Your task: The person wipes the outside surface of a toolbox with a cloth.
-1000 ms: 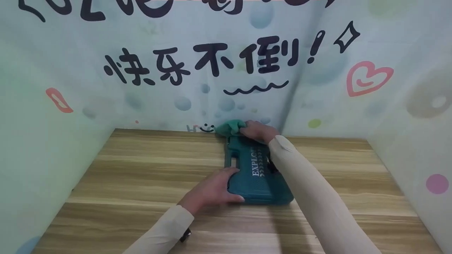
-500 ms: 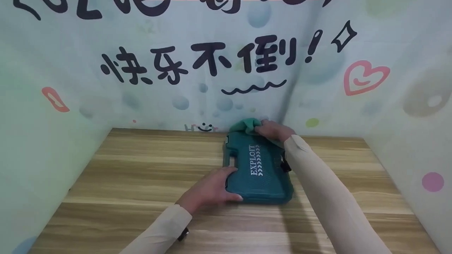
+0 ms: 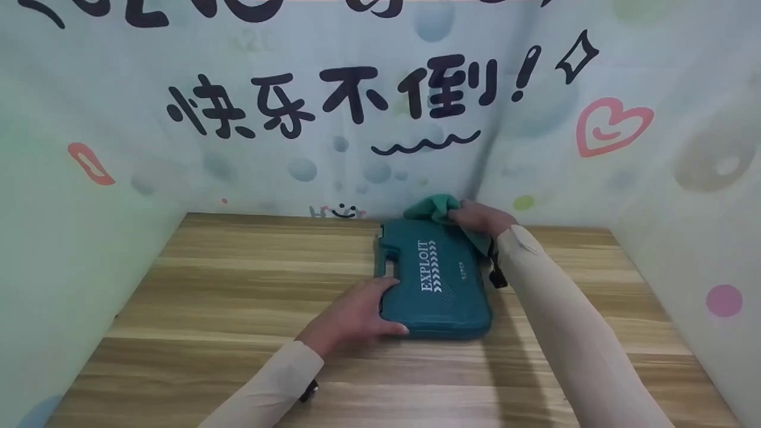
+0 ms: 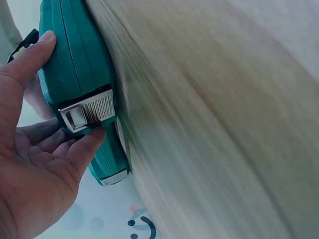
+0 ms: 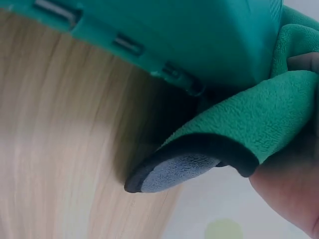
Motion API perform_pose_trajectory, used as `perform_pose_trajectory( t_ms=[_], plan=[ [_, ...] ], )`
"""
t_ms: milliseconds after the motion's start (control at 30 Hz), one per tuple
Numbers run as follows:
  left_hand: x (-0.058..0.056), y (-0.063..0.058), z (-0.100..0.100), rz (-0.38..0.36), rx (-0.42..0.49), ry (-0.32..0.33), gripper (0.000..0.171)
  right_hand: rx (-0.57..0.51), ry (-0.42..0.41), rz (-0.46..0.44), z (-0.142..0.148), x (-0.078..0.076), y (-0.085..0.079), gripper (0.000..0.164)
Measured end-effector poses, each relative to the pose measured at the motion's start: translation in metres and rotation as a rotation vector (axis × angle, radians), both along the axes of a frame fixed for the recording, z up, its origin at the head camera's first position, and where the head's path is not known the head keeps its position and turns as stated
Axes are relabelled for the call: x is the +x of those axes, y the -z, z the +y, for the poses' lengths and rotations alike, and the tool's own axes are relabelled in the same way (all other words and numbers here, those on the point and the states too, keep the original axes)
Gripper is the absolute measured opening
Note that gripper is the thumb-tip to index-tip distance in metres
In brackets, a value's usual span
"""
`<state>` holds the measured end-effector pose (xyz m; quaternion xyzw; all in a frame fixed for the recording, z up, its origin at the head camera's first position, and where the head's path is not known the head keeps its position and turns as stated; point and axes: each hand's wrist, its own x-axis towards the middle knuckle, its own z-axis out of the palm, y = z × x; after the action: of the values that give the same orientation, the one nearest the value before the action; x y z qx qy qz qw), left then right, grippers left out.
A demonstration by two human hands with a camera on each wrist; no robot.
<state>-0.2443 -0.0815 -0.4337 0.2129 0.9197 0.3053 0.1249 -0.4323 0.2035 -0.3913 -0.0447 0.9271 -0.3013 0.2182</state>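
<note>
A teal plastic carrying case [image 3: 428, 303] lettered EXPLOIT lies on the wooden table, handle side to the left. My left hand [image 3: 357, 315] grips its near left corner, thumb along the front edge. In the left wrist view, the fingers of that left hand [image 4: 45, 164] lie around a metal latch [image 4: 87, 110] on the case's side. At the case's far right corner, my right hand [image 3: 481, 217] holds a green cloth [image 3: 437, 208] against it. The right wrist view shows the cloth [image 5: 254, 119] folded, with a dark border and grey underside, beside the hinged edge.
The wood-grain table [image 3: 250, 285] stretches out on both sides of the case. A printed cloth wall [image 3: 267, 172] with dark lettering rises right behind the table's far edge, and side walls stand left and right.
My right hand has slid the cloth rightward along the case's far edge to its far right corner, uncovering the lettering. The left hand keeps its hold on the case.
</note>
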Motion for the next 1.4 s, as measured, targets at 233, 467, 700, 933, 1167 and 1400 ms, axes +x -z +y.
perform_pose_trajectory(
  t_ms=[233, 467, 700, 933, 1167, 1400],
  plan=[
    [0.001, 0.001, 0.001, -0.021, -0.002, -0.014, 0.098, 0.064, -0.017, 0.002, -0.012, 0.004, -0.005, 0.034],
    [0.001, 0.000, -0.001, -0.028, 0.009, -0.014, 0.097, 0.123, -0.046, 0.038, -0.039, 0.006, -0.008, 0.033],
    [-0.001, 0.001, -0.004, -0.020, 0.034, 0.018, 0.093, 0.154, -0.069, 0.063, -0.078, 0.006, -0.004, 0.032],
    [-0.003, 0.000, -0.004, -0.012, 0.020, 0.034, 0.092, 0.166, -0.182, 0.132, -0.105, 0.004, -0.001, 0.027],
    [-0.003, 0.000, -0.006, -0.011, 0.023, 0.033, 0.092, 0.151, -0.220, 0.133, -0.116, 0.005, 0.002, 0.016],
    [-0.003, 0.002, -0.004, -0.001, 0.025, 0.048, 0.091, 0.107, -0.310, 0.187, -0.127, 0.008, 0.006, 0.021]
  ],
)
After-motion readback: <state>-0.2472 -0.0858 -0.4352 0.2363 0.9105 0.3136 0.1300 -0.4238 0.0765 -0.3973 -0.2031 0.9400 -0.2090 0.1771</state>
